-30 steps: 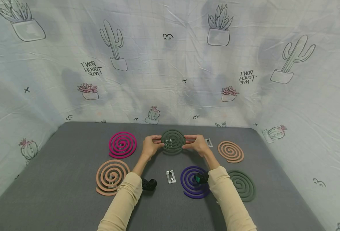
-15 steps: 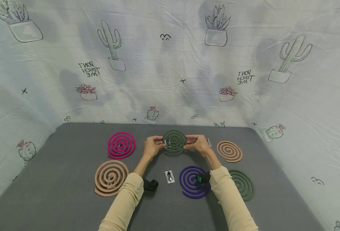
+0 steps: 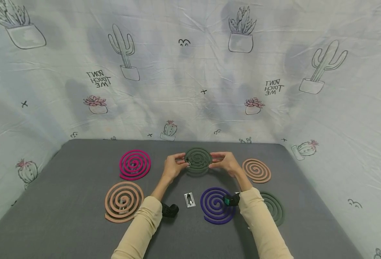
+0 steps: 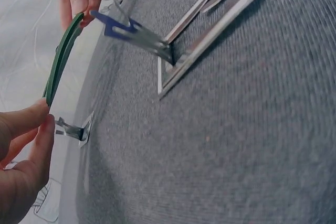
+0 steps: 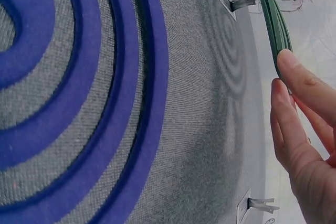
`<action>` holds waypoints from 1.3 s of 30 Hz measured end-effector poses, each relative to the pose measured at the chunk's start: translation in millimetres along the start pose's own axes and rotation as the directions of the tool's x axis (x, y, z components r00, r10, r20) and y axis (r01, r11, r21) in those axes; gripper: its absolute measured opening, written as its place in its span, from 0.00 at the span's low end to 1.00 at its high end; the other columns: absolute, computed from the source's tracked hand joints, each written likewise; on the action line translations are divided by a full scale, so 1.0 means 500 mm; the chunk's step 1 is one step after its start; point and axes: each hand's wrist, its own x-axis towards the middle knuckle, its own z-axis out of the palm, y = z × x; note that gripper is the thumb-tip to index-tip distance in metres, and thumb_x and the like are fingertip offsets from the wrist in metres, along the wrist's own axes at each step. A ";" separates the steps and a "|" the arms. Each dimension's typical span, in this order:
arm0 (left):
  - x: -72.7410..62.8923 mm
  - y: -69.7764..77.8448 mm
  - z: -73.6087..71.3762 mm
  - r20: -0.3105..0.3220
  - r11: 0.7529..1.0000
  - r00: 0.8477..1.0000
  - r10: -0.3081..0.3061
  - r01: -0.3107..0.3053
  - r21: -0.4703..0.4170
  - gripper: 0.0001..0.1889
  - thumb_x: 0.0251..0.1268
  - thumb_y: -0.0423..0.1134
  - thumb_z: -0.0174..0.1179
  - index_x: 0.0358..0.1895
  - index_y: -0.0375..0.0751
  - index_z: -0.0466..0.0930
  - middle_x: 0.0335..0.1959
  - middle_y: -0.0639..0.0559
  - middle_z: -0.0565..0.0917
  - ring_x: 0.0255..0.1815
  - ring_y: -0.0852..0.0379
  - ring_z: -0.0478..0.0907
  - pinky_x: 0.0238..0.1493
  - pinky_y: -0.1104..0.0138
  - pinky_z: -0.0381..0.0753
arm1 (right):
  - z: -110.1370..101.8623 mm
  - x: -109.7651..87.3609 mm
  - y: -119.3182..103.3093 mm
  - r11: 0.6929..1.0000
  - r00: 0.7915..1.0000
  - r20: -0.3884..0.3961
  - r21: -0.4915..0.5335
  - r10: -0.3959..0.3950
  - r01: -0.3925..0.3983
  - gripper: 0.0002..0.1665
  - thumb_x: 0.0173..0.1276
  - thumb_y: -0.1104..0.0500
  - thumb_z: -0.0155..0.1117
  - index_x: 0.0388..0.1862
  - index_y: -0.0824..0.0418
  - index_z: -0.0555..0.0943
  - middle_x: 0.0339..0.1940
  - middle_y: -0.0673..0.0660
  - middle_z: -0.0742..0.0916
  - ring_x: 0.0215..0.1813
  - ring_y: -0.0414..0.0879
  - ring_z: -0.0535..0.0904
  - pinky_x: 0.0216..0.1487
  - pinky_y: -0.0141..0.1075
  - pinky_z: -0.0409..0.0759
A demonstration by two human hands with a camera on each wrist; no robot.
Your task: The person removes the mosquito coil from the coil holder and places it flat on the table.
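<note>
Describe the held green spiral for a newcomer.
Find the grey table, then the left hand and right hand near its far edge. Between them is the held spiral. Unlike the second green spiral, lying partly behind the right sleeve, it is off the table.

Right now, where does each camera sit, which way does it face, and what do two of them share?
Head: on the head, facing forward and down over the gray table to the patterned sheet; sleeved arms, left hand and right hand show.
Left wrist: facing across the table past a metal stand; the left hand and some right-hand fingers show.
Right wrist: facing across the purple coil; the right hand shows, plus a bit of the left at the top edge.
Shared: both wrist views catch the green coil edge-on.
</note>
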 end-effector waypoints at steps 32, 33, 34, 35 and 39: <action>-0.004 0.020 0.041 0.046 1.000 0.999 -0.007 0.007 0.002 0.23 0.54 0.26 0.67 0.56 0.28 0.77 0.49 0.34 0.81 0.49 0.42 0.82 0.45 0.60 0.85 | -0.044 -0.012 0.020 0.999 0.999 0.002 -0.015 0.043 -0.043 0.35 0.53 0.71 0.72 0.61 0.72 0.73 0.61 0.70 0.77 0.61 0.62 0.75 0.54 0.42 0.81; -0.004 0.020 0.043 0.044 1.000 0.999 -0.005 0.005 0.001 0.23 0.53 0.26 0.67 0.56 0.28 0.77 0.49 0.34 0.81 0.48 0.42 0.82 0.45 0.60 0.85 | -0.045 -0.012 0.020 0.999 0.999 0.002 -0.016 0.041 -0.041 0.35 0.53 0.71 0.72 0.61 0.72 0.73 0.61 0.70 0.77 0.61 0.62 0.75 0.54 0.41 0.81; -0.004 0.021 0.045 0.042 1.000 0.999 -0.003 0.003 -0.002 0.24 0.53 0.25 0.67 0.56 0.28 0.77 0.48 0.34 0.81 0.48 0.42 0.82 0.45 0.60 0.85 | -0.047 -0.013 0.021 0.999 0.999 0.000 -0.016 0.043 -0.043 0.35 0.52 0.71 0.72 0.61 0.72 0.73 0.61 0.70 0.77 0.61 0.62 0.75 0.54 0.41 0.81; -0.004 0.020 0.047 0.041 1.000 0.999 0.001 -0.001 -0.004 0.24 0.52 0.25 0.67 0.55 0.28 0.77 0.48 0.34 0.81 0.47 0.42 0.82 0.44 0.61 0.85 | -0.048 -0.013 0.021 0.999 0.999 -0.003 -0.017 0.043 -0.043 0.35 0.52 0.71 0.72 0.61 0.72 0.73 0.61 0.70 0.77 0.61 0.62 0.75 0.54 0.41 0.81; -0.003 0.018 0.053 0.046 1.000 0.999 0.019 -0.019 -0.006 0.24 0.51 0.24 0.68 0.54 0.26 0.77 0.47 0.34 0.82 0.46 0.42 0.83 0.43 0.62 0.85 | -0.051 -0.015 0.021 0.998 0.999 -0.008 -0.032 0.049 -0.049 0.35 0.52 0.72 0.72 0.61 0.72 0.73 0.60 0.70 0.77 0.60 0.62 0.76 0.54 0.41 0.82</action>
